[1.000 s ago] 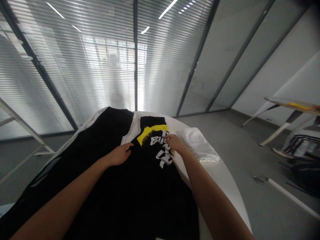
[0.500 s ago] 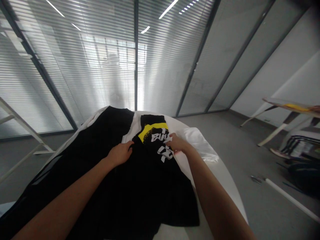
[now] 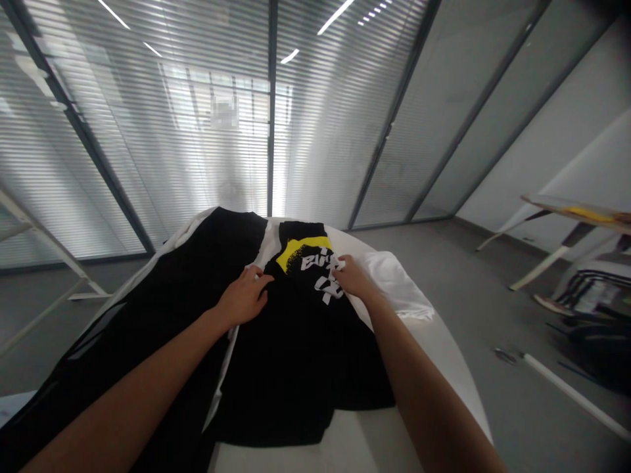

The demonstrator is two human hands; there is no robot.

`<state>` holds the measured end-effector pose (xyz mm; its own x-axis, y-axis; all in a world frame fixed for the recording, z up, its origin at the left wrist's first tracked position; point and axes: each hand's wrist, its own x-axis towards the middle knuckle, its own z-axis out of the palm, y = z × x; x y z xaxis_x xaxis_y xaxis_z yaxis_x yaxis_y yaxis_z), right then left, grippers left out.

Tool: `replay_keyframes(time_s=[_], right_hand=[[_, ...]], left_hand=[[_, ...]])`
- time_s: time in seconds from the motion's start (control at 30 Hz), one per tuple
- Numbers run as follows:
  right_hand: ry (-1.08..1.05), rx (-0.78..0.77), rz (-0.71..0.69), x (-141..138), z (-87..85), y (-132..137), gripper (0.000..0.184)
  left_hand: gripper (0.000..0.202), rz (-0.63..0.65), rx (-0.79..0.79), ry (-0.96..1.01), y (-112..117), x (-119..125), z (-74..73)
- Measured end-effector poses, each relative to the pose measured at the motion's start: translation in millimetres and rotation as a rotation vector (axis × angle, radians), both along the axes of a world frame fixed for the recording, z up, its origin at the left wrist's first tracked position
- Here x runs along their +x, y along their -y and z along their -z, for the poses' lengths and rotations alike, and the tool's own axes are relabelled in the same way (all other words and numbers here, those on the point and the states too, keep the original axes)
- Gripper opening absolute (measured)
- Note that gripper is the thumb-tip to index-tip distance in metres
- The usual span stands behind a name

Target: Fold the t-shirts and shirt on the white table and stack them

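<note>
A black T-shirt (image 3: 296, 355) with a yellow and white print lies on the white table (image 3: 444, 355), its print end away from me. My left hand (image 3: 245, 295) is at the shirt's left edge, with curled fingers closed on the cloth; the fingertips are partly hidden. On the opposite edge, beside the white lettering, my right hand (image 3: 353, 276) pinches the fabric. Left of the shirt stretches another black garment (image 3: 162, 309), under my left forearm. A narrow pale strip shows between the two dark pieces.
A bunched white cloth (image 3: 397, 286) rests on the table's right side. Behind stands a glass partition (image 3: 315, 131) with blinds. At left is a white metal frame (image 3: 54, 243); at right, a wooden-topped table (image 3: 572, 207), a dark bag (image 3: 599, 345) and a white pole (image 3: 572, 391) on the floor.
The T-shirt has shifted slightly away from me and to the right, with its near hem farther up. A pale gap has opened beside the left garment. Both hands moved slightly farther away.
</note>
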<state>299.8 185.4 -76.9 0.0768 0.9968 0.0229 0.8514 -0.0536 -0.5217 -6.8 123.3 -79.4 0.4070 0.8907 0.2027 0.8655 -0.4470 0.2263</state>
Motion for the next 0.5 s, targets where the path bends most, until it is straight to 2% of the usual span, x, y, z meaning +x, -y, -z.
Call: replay_keyframes(time_s=[0.1, 0.2, 0.27, 0.37, 0.5], right_hand=[[0.168, 0.008, -0.038, -7.6, -12.6, 14.8, 0.047], [0.337, 0.162, -0.054, -21.1, -25.4, 38.9, 0.04], [0.409, 0.192, -0.127, -28.6, -32.3, 59.0, 0.034], [0.504, 0.077, -0.227, -32.8, -38.3, 91.3, 0.035], [0.62, -0.06, -0.247, -30.4, -35.4, 126.0, 0.043]], left_hand=[[0.033, 0.166, 0.0, -0.036, 6.4, 4.8, -0.5], [0.032, 0.147, -0.004, -0.052, 11.6, 9.3, 2.8], [0.032, 0.115, 0.029, -0.056, 14.0, 11.5, 4.8], [0.033, 0.086, 0.058, -0.07, 17.5, 14.0, 4.3], [0.035, 0.011, -0.018, -0.055, 33.3, 21.3, -2.5]])
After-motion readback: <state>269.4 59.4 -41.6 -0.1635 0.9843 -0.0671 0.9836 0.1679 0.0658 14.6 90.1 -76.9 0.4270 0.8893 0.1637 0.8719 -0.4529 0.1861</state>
